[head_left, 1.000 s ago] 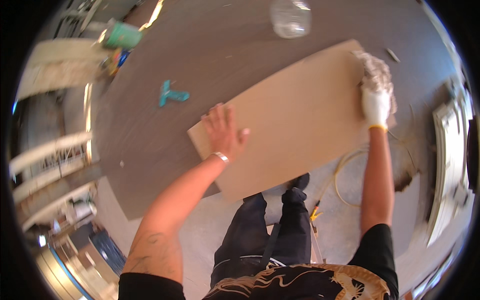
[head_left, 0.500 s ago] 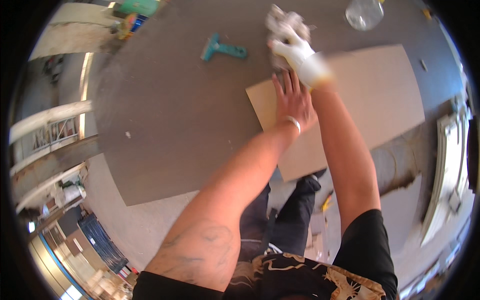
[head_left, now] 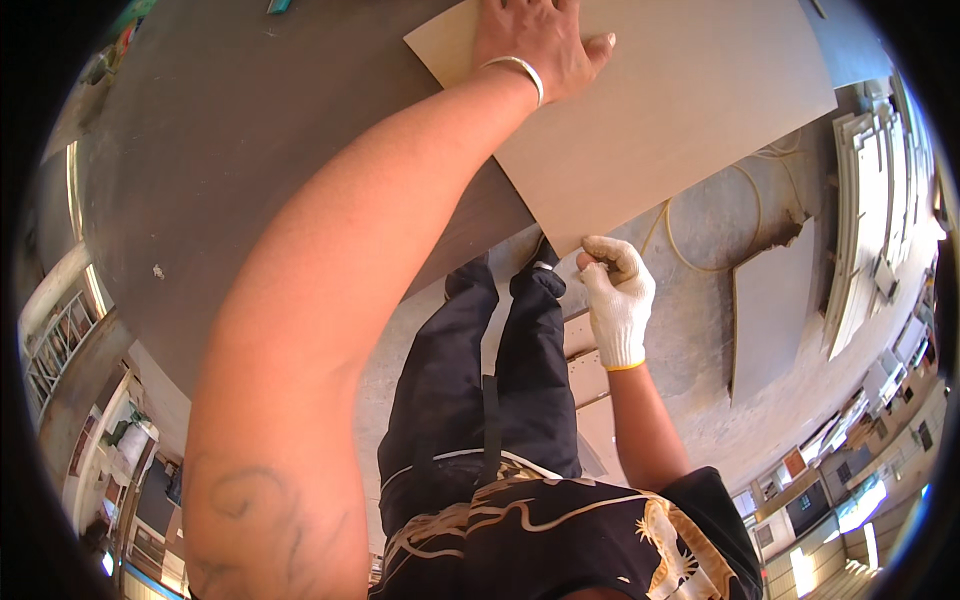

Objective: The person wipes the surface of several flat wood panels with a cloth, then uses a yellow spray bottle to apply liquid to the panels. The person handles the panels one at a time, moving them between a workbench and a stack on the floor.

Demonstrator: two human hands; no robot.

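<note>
A beige board point(head_left: 660, 120) lies across the dark tabletop point(head_left: 250, 130) and juts past its near edge. My bare left hand point(head_left: 535, 45), with a bracelet at the wrist, rests flat on the board near its left side; its fingertips are cut off at the top of the view. At the board's near corner is my right hand point(head_left: 618, 290), in a white knit glove with the fingertips bare. Its fingers are curled in toward the thumb, close to the corner. Whether they pinch anything is hidden. The grey-white rag is out of view.
A teal tool end point(head_left: 279, 5) shows at the top left. Right of the table, a looped pale hose point(head_left: 760, 215) lies on the floor near a grey sheet point(head_left: 770, 310) with a broken edge. Stacked long white panels point(head_left: 860, 200) stand farther right.
My right hand has left the rag and come back to the board's near corner. My left hand stays on the board. The view has tilted down toward my legs.
</note>
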